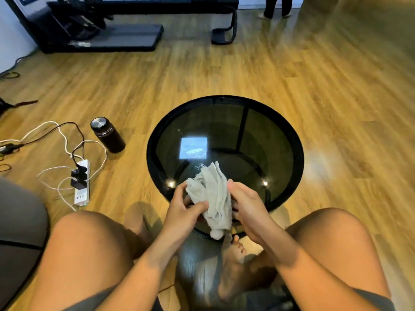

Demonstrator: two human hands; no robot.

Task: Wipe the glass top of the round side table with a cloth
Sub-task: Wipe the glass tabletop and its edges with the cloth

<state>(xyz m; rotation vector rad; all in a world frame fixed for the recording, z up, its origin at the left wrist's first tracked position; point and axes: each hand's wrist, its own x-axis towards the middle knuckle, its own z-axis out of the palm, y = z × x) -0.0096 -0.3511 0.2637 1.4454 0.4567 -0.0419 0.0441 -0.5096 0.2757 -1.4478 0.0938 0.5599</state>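
Black flask [107, 135] stood capped on wood floor [314, 97], contents not visible. Cloth [215, 196] was bunched btwn both hands over near edge of round glass table top [247, 135]. Left hand [184, 209] & right hand [247, 207] fingers curled closed on it. Cloth off-white, frayed, crumpled, tail hanging down.

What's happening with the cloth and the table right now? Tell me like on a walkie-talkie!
Left hand and right hand both gripping cloth. Cloth bunched above glass top, near edge. Glass bare.
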